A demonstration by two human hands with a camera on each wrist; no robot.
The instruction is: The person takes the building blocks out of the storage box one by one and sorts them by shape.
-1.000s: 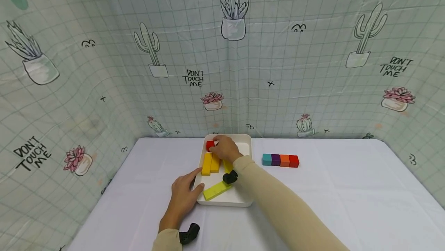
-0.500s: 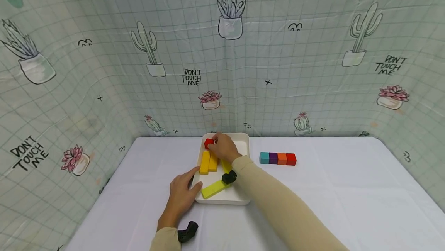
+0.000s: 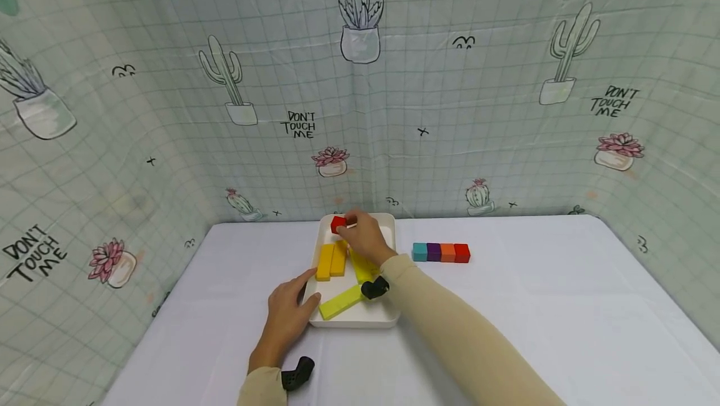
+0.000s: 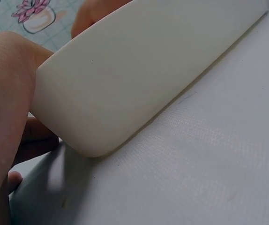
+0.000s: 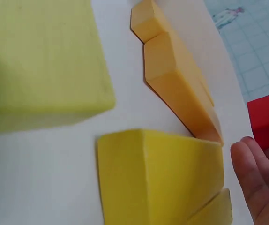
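My right hand point(image 3: 364, 237) pinches a red cube point(image 3: 338, 225) between thumb and fingertips, over the far left part of a white tray point(image 3: 360, 323). In the right wrist view the red cube point(image 5: 267, 121) appears at the right edge, beside the fingers. My left hand point(image 3: 288, 309) holds the tray's near left side, thumb at the rim; the left wrist view shows the tray's outer wall point(image 4: 125, 70) against that hand. Inside the tray lie two orange-yellow blocks point(image 3: 324, 262), yellow blocks point(image 3: 360, 267) partly hidden by my right arm, and a lime-yellow block point(image 3: 340, 303).
Right of the tray, a row of touching cubes lies on the white tablecloth point(image 3: 506, 306): teal point(image 3: 419, 252), purple point(image 3: 434, 252), orange point(image 3: 447, 252) and red point(image 3: 462, 253). A patterned curtain point(image 3: 360, 112) stands behind and at both sides.
The red cube has turned in my right fingers and shifted slightly toward the tray's far end. My left hand stays on the tray. The head view has swung a little to the right.
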